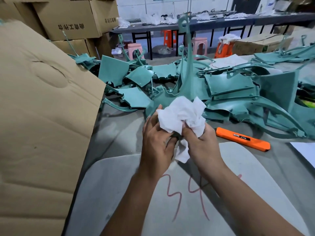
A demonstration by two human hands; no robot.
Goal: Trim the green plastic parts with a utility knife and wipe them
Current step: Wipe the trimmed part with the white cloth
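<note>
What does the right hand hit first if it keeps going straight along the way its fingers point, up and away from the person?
The right hand already grips the white cloth; just beyond that lies the tall green plastic part. Depth is unclear, so contact with the part is likely but not certain.

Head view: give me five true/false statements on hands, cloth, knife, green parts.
1. Both hands hold the white cloth. True: the left hand and right hand both grip it.
2. The orange utility knife is in the right hand. False: it lies on the table, right of the hands.
3. A tall green part rises behind the cloth. True.
4. The pile of green parts sits inside a cardboard box. False: it lies on the table.
5. Red marks show on the grey board. True.
</note>
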